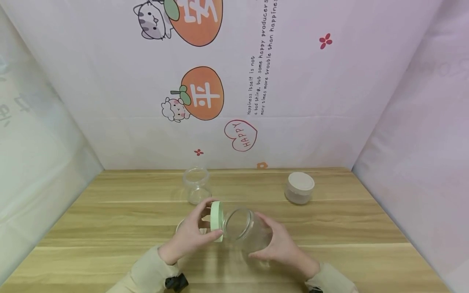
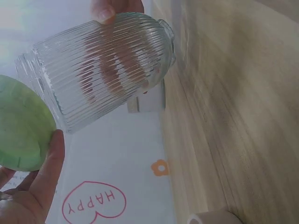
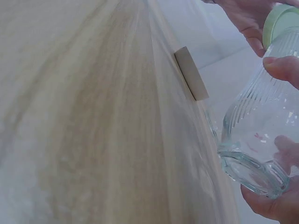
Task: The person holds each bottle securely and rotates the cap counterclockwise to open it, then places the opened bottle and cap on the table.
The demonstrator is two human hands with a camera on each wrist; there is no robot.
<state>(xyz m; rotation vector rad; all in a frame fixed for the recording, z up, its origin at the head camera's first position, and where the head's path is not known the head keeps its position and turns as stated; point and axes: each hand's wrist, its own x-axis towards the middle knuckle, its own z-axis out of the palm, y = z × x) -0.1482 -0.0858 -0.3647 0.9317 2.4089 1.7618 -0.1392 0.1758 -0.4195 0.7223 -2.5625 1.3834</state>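
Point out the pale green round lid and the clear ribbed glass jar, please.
Pale green round lid [image 1: 217, 219]: head view, on its outer side band.
Clear ribbed glass jar [image 2: 96, 70]: left wrist view, on its ribbed side wall.

Bright, even light in the head view; dimmer, hazier wrist views.
Soft shadows lie on the table beneath the hands; small glints mark the glass jar between them; white glare above the left hand in its wrist view.

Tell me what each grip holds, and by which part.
Left grip: the green lid, by its rim. Right grip: the ribbed glass jar, around its side.
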